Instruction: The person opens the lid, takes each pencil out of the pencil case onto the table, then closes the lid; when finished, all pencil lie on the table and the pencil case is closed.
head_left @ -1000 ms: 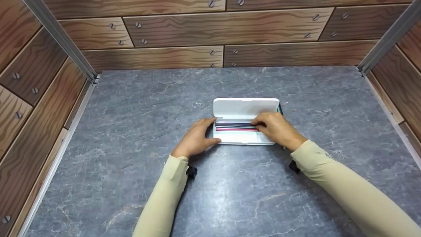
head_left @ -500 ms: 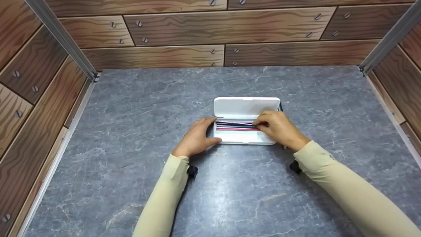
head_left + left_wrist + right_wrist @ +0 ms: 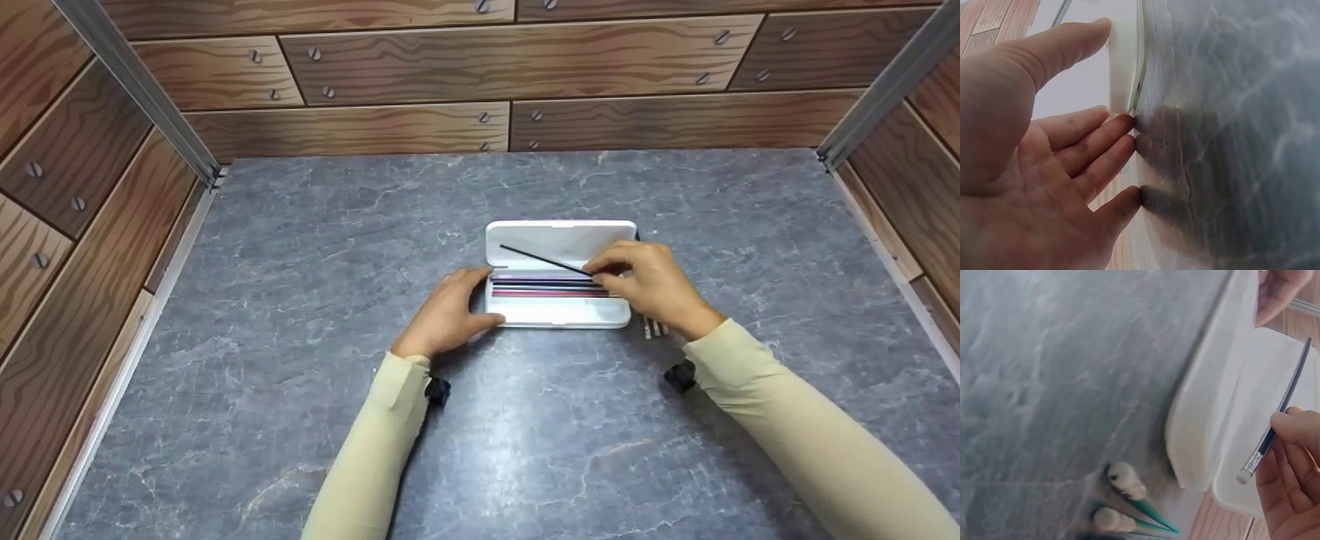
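My right hand pinches a dark pencil between thumb and fingers near its eraser end. Tilted, it hangs over the open white pencil case; the right wrist view shows its silver ferrule and white eraser. Several dark, purple and red pencils lie side by side in the case, their right ends partly hidden by the hand. At the case's left end rests my left hand, thumb at the front corner and fingers at the back. Its fingers look extended in the left wrist view, fingertips touching the tabletop.
Just right of the case, several pencils lie on the table, mostly hidden under my right hand; green ones with white erasers show in the right wrist view. The raised lid stands behind. Wood-patterned panels border the grey marbled table.
My right hand has lifted the dark pencil out of the case's row and moved slightly up and right, and the pencil now tilts across the lid. The left hand stays in place.
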`<state>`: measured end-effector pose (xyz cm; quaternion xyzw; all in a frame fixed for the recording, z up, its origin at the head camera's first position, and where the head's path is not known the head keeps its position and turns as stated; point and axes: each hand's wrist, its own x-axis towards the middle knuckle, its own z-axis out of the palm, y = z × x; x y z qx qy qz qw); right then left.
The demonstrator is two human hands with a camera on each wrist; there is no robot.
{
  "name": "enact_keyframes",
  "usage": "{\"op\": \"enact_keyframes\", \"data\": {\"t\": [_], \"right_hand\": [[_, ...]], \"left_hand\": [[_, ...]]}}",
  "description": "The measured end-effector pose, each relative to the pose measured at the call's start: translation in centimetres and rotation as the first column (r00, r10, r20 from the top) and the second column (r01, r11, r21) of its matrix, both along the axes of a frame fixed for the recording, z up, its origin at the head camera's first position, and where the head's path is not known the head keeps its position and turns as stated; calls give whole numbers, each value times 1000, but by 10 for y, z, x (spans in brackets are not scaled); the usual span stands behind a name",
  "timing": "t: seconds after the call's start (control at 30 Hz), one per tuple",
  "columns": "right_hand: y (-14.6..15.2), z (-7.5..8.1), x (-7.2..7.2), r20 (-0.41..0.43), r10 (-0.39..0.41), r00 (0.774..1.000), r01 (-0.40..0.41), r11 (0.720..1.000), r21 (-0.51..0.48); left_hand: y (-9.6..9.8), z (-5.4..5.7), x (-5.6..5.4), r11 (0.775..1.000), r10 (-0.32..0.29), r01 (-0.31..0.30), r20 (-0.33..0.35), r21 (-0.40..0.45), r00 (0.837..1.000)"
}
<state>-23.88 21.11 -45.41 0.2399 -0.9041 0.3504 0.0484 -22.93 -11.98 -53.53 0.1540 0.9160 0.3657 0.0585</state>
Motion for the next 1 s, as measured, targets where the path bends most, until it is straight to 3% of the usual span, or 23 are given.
{"op": "enact_keyframes", "data": {"t": [0.23,0.47,0.57,0.63,1.0], "right_hand": [[5,10,3,40,-56,998,57,997,-42],[14,18,6,66,-127,990,134,984,-119],[19,17,5,46,-150,988,155,976,-150],[22,16,4,36,-166,985,170,971,-167],[45,10,5,76,-297,952,307,925,-223]], "left_hand": [[0,-1,-1,1000,2,-2,14,-15,1000],[3,13,6,1000,15,-16,38,9,999],[2,12,5,1000,15,-15,41,14,999],[1,5,2,1000,16,-16,39,14,999],[1,12,6,1000,14,-15,42,23,999]]}}
